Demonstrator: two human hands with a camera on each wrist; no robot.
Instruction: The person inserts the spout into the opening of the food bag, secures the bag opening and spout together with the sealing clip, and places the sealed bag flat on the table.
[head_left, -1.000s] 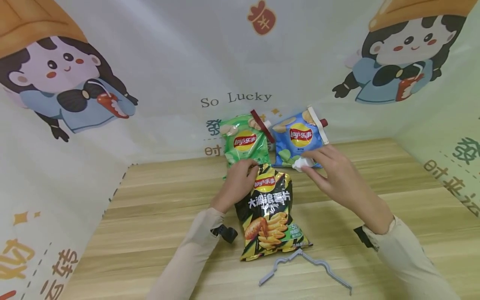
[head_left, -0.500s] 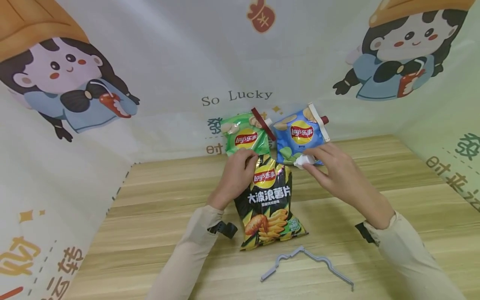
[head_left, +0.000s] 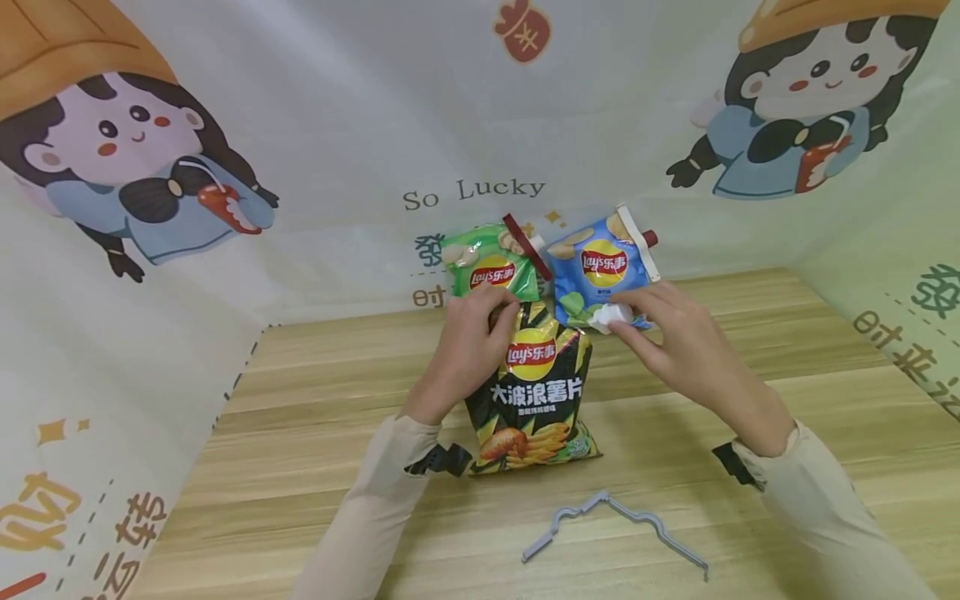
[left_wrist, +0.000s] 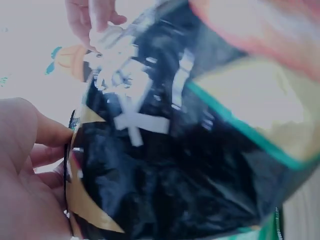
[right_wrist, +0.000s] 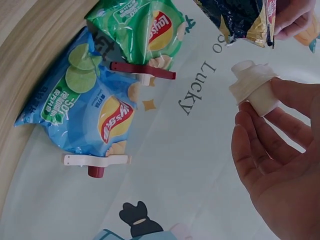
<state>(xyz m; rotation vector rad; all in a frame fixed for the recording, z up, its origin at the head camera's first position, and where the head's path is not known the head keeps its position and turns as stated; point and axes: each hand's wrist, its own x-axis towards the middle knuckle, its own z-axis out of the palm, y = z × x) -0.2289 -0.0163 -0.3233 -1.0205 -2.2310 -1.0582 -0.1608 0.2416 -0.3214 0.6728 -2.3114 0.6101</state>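
My left hand [head_left: 467, 337] grips the top edge of a black Lay's chip bag [head_left: 538, 396]. The bag's front faces me, wing and wavy chips printed near its bottom. In the left wrist view the black bag [left_wrist: 150, 165] fills most of the frame, with fingers behind its edge. Right of the bag's top, my right hand [head_left: 686, 346] pinches a small white plastic piece [right_wrist: 257, 95] shaped like a cap with a wide collar, between thumb and fingers. A long grey bag clip [head_left: 639, 517] lies unfolded on the table in front of the bag.
Against the back wall lean a green Lay's bag [head_left: 480, 247] with a dark red clip [head_left: 527, 247] and a blue Lay's bag [head_left: 570, 267] with a white clip [head_left: 637, 242]. Each clip carries a small cap. Printed cloth [head_left: 337, 125] surrounds the wooden table [head_left: 300, 433].
The black bag has risen toward the back, its bottom edge drawing away from the grey clip. My left hand moved up with it. The right hand keeps its pinch on the white piece.
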